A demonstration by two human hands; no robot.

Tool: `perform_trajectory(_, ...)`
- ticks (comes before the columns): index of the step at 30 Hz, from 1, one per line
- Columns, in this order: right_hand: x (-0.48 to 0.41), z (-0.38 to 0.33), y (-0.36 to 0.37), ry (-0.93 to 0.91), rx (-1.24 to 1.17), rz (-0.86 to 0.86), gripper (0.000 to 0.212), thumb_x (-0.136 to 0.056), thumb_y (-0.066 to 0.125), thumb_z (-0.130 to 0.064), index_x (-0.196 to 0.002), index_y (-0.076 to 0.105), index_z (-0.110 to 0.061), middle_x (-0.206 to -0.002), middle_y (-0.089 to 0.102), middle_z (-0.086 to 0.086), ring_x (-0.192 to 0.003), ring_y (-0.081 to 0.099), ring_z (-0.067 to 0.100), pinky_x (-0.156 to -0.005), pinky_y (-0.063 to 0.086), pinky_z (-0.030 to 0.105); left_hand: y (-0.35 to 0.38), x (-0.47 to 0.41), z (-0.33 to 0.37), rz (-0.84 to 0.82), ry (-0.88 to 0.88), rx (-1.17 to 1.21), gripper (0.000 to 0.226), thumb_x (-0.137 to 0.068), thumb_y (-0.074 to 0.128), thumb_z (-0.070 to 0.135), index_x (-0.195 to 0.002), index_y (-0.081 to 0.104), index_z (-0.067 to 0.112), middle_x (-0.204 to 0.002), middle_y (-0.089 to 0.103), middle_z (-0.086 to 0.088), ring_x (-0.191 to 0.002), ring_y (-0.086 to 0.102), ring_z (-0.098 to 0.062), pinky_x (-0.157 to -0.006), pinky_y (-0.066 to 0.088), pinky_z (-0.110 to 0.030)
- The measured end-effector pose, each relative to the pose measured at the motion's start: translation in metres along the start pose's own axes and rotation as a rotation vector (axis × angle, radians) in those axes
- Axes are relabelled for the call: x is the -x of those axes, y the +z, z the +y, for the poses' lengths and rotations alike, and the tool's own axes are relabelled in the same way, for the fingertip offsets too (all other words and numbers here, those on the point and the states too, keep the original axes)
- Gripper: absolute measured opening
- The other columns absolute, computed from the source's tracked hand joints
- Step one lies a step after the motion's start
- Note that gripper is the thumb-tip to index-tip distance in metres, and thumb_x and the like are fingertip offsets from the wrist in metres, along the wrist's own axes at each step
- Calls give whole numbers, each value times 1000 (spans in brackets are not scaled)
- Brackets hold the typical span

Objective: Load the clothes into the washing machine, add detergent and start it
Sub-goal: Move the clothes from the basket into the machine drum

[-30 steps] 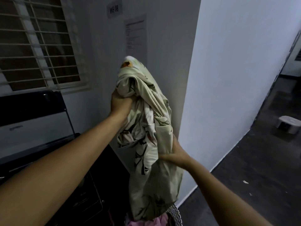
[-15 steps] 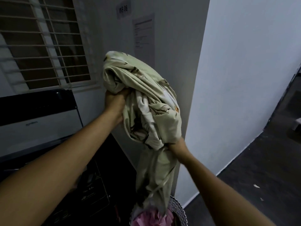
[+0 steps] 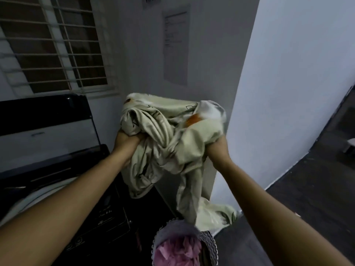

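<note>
While the pale green printed sheet [image 3: 172,143] is bunched in mid-air above the laundry basket [image 3: 212,241], my left hand [image 3: 126,140] clenches one wad of folds and my right hand [image 3: 217,148] grips the other. The loose tail hangs near the basket rim. I'd gather that tail first, then swing left over the washing machine [image 3: 38,196] and feed the bundle straight into the drum.

1. Both bare arms stretch forward and up, the 2 forearms slanting in from the lower corners of the view.
2. The left hand [image 3: 127,140] has its fingers curled tight, bunching a pale green cloth [image 3: 169,135] in its grip, with the wrist straight.
3. The right hand [image 3: 216,147] is level with the left and apart from it. It grips the cloth's other side, with its fingers buried in the folds.
</note>
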State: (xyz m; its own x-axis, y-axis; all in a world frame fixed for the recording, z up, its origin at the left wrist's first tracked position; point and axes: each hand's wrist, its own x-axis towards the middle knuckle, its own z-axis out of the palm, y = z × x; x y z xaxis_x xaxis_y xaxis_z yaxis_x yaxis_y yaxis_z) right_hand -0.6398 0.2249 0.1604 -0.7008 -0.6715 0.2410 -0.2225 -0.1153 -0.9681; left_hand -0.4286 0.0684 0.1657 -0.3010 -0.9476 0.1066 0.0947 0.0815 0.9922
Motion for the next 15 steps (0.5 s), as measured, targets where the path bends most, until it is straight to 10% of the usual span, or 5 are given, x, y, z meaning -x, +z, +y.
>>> perform_trajectory(2,7,-1,14,-18,55,-216,27,-99,61,-18,-125,64,-23,-115,73,0,-108,69,18,-91,58,36,-5,-2,4,4,35,-6,34,-86,74,24,-120,67,22,-99,70,9,-89,67,-8,-62,52,-16)
perform_trajectory(8,-9,-75,67,-73,-211,-125,15,-102,56,-24,-110,63,-35,-102,74,0,-97,72,18,-80,60,30,-62,-22,15,8,49,36,45,-83,79,32,-126,66,24,-113,72,1,-100,69,-19,-87,57,-34)
perform_trajectory(15,-14,-149,174,11,-415,-267,24,-103,53,-24,-120,63,-11,-76,75,0,-68,71,13,-63,58,30,-167,-57,44,175,126,105,50,-88,75,29,-134,59,19,-122,68,-2,-101,67,-16,-72,54,-21)
